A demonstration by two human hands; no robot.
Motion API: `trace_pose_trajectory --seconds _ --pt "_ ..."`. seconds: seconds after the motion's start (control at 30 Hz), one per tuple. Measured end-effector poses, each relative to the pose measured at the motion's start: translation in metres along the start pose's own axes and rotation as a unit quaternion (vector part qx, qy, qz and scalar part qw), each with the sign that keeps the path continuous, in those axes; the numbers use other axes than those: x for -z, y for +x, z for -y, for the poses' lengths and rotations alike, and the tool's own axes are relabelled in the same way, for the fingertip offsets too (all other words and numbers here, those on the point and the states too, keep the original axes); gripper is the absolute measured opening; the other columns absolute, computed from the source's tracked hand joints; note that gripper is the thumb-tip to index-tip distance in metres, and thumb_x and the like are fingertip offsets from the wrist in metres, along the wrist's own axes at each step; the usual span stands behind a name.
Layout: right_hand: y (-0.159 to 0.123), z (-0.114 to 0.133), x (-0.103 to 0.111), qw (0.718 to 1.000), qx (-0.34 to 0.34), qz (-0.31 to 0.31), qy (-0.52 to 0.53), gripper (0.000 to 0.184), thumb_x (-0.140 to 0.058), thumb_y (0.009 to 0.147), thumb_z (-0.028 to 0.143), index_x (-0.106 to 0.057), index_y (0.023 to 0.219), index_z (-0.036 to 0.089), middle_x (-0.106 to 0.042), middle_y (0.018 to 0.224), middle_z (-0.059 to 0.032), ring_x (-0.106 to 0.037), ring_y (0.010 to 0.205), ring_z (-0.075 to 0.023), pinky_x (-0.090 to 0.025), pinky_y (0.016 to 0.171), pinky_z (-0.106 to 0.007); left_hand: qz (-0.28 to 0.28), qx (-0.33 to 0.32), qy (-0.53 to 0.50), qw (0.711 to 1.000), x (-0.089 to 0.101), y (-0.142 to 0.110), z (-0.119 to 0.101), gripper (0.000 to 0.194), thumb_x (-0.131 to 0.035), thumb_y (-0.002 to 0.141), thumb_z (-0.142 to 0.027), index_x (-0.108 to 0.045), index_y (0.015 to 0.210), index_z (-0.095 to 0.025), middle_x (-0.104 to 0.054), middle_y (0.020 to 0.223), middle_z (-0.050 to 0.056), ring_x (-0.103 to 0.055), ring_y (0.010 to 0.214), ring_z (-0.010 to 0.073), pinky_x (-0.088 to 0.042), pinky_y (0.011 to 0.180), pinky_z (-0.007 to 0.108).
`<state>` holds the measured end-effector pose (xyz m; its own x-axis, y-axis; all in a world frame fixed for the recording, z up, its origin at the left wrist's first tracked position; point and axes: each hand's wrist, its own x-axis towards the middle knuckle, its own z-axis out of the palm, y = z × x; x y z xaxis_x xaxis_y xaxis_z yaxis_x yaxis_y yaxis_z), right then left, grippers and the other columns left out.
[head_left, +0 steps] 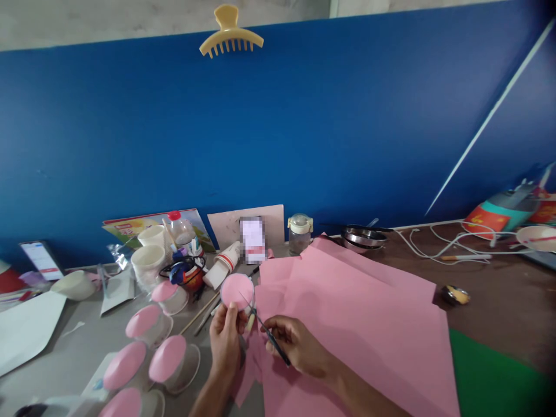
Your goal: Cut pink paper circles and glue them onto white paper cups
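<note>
My left hand [227,336] is closed around a pink-topped round piece [237,291] with a pale rim, its thumb pressing on the lower edge. It resembles the pink-covered cups nearby; its underside is hidden. In my right hand [299,347] is a slim pointed tool [278,346] with a dark handle and thin metal tip. That tip reaches the right side of the pink disc; whether it touches I cannot tell. Several clear cups with pink tops, among them one pink-topped cup [174,362], lie tilted left of my hands. Pink paper sheets [365,330] spread beneath my right forearm.
A phone [253,238] leans upright at the back, beside a lidded glass jar [299,233]. Paper cups [148,262], brushes and a red-capped bottle [174,223] crowd the back left. White cables [417,243] and a green sheet [490,370] are on the right.
</note>
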<state>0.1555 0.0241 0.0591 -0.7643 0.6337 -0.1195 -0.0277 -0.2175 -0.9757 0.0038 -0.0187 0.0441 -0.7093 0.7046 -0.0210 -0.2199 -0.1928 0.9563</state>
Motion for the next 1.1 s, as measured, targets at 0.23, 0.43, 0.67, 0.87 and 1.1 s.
trace_pose_trajectory --seconds 0.23,0.43,0.67,0.87,1.1 --pt "0.0005 -0.0021 -0.0008 1.000 -0.006 -0.002 -0.001 0.022 -0.070 0.068 0.027 -0.061 0.085 0.016 -0.041 0.059 0.0068 -0.033 0.053 -0.0066 -0.025 0.051 -0.022 0.013 -0.001 -0.003 1.000 -0.0011 -0.0003 -0.0012 0.034 -0.070 0.073 -0.047 -0.057 0.066 -0.017 -0.054 0.056 -0.004 -0.047 0.052 0.0074 -0.038 0.050 0.019" --pt "0.0011 -0.0040 -0.0008 1.000 -0.009 -0.008 -0.001 0.027 -0.071 0.066 0.031 -0.062 0.086 0.015 -0.042 0.060 0.0067 -0.033 0.053 -0.0063 -0.025 0.051 -0.021 0.001 0.004 -0.006 1.000 -0.0022 -0.0011 -0.0034 0.035 -0.073 0.068 -0.049 -0.058 0.064 -0.016 -0.053 0.054 -0.005 -0.046 0.050 0.0073 -0.036 0.048 0.018" --pt "0.0002 -0.0037 -0.0001 1.000 0.000 0.000 -0.002 0.025 -0.071 0.068 0.030 -0.062 0.086 0.015 -0.041 0.060 0.0068 -0.033 0.054 -0.0065 -0.025 0.051 -0.021 0.003 0.001 -0.004 1.000 -0.0018 -0.0010 -0.0031 0.035 -0.072 0.070 -0.049 -0.058 0.065 -0.016 -0.053 0.055 -0.004 -0.047 0.050 0.0075 -0.037 0.048 0.018" --pt "0.0006 -0.0053 -0.0002 1.000 0.006 0.001 -0.013 0.022 -0.070 0.072 0.030 -0.060 0.085 0.015 -0.041 0.059 0.0069 -0.032 0.053 -0.0060 -0.024 0.050 -0.021 -0.004 0.005 -0.008 1.000 -0.0022 -0.0010 -0.0029 0.034 -0.072 0.070 -0.047 -0.058 0.065 -0.017 -0.053 0.054 -0.005 -0.045 0.049 0.0067 -0.036 0.048 0.018" --pt "-0.0003 -0.0038 -0.0013 1.000 0.008 0.003 0.001 0.025 -0.070 0.072 0.035 -0.061 0.085 0.015 -0.044 0.059 0.0060 -0.035 0.052 -0.0063 -0.025 0.050 -0.021 -0.008 0.010 -0.010 1.000 -0.0042 -0.0022 -0.0055 0.034 -0.073 0.068 -0.047 -0.058 0.065 -0.016 -0.053 0.053 -0.005 -0.045 0.048 0.0065 -0.036 0.047 0.018"
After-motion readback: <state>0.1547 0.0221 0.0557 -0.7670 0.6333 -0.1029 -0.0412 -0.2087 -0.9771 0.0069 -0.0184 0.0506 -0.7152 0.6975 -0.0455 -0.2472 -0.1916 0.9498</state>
